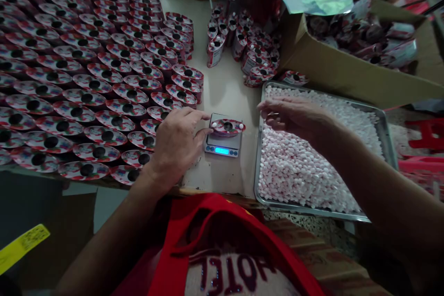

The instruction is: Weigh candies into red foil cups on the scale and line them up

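A small red-and-white container (228, 126) with a dark hole in its top sits on a little digital scale (222, 143) whose display glows blue. My left hand (176, 142) pinches the container's left edge with thumb and forefinger. My right hand (294, 115) hovers over the left end of a metal tray (385, 134) heaped with small white and pink candies (298, 171); its fingers are curled together, and what they hold, if anything, is hidden.
Rows of several identical red-and-white containers (86, 78) cover the table's left side. More stand in a cluster (243, 41) behind the scale. A cardboard box (347, 69) with more packages sits behind the tray. Red stools (425, 134) stand at right.
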